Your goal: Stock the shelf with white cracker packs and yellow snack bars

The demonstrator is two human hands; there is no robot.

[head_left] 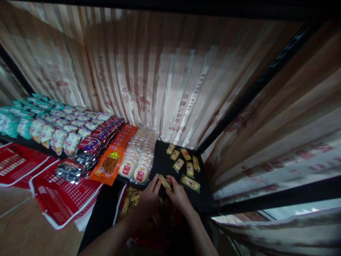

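Left hand [149,196] and right hand [177,192] both pinch one wrapped biscuit pack [164,182]. Seven similar packs [190,169] lie loose on black worktop [163,164].

The left hand [149,193] and right hand [176,191] hold a wrapped biscuit [164,182] between them; similar packets [190,169] lie scattered on the black shelf [163,158]; round crackers [144,154] sit beside an orange bag [114,156]

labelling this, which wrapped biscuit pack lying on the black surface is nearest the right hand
The frontmost biscuit pack, beside the right hand; the other six lie farther back.
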